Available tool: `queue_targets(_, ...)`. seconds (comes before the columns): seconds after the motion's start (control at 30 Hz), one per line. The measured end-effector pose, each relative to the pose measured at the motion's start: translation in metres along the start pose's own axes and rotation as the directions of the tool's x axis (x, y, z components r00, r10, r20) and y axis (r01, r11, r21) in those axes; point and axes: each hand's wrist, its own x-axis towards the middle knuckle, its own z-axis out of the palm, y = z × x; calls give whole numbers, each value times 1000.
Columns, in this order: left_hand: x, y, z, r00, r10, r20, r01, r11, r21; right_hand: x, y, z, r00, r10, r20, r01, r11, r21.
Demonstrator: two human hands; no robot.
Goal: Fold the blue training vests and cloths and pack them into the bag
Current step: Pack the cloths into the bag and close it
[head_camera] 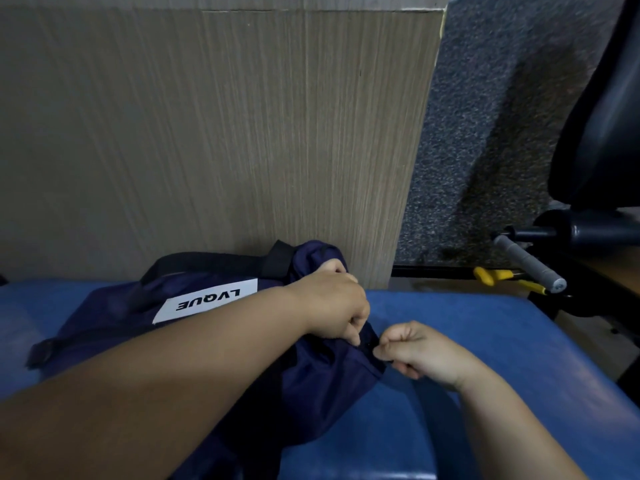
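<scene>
Both hands are on the job at the near end of the bag. The left hand point(332, 306) reaches across from the left, fingers curled down and bunching the navy fabric in a firm grip. The right hand point(415, 351) sits just beside it, knuckles up, thumb and forefinger pinching something small and dark right at the fabric's edge. It could be a zip pull, but it is too tiny to call. The two hands are close together, almost touching.

The bag point(104, 327) itself lies on its side across a blue padded surface point(502, 341), its far end pushed up against a wooden panel point(207, 133). A white label point(207, 301) reading LVQUE faces up, upside down from this view, and a black strap point(214, 259) runs along the top edge next to the panel. The left forearm crosses over the bag's middle and hides much of it.

Off to the right there is grey carpet point(485, 133), a black chair point(606, 116), a grey handle point(530, 263) sticking out below it, and a yellow tool point(491, 275) lying near that handle.
</scene>
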Motion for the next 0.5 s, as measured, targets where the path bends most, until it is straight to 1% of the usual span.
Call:
queue_targets(0.07, -3, -3, -1, 1000, 16, -19, -17, 1000, -15, 0, 2, -2, 1000, 2, -3, -2, 1000, 1)
queue_targets(0.13, -7, -9, -6, 1000, -9, -7, 9, 997, -73, 0, 8, -5, 999, 34, -22, -35, 999, -35)
queue_targets(0.23, -13, -22, -13, 999, -50, -18, 45, 978, -206, 4, 25, -10, 983, 156, -97, -169, 975, -148)
queue_targets(0.3, -17, -27, -13, 998, -52, -24, 45, 972, -230, 9, 31, -10, 968, 212, -138, -244, 927, -284)
queue_targets(0.37, -18, -25, -9, 998, -59, -19, 52, 966, -255, 16, 30, -8, 959, 222, -174, -281, 812, -511)
queue_targets(0.4, -19, -22, -7, 997, -63, -37, 52, 964, -261, 18, 27, -7, 958, 214, -190, -286, 750, -596)
queue_targets(0.43, -21, -20, -5, 995, -69, -74, 47, 964, -262, 18, 23, -6, 960, 184, -213, -280, 713, -643)
queue_targets(0.47, -23, -20, -4, 990, -76, -119, 42, 964, -264, 19, 19, -5, 963, 127, -237, -255, 713, -653)
queue_targets(0.5, -29, -21, -4, 982, -88, -168, 40, 961, -272, 18, 14, -5, 963, 49, -264, -206, 762, -613)
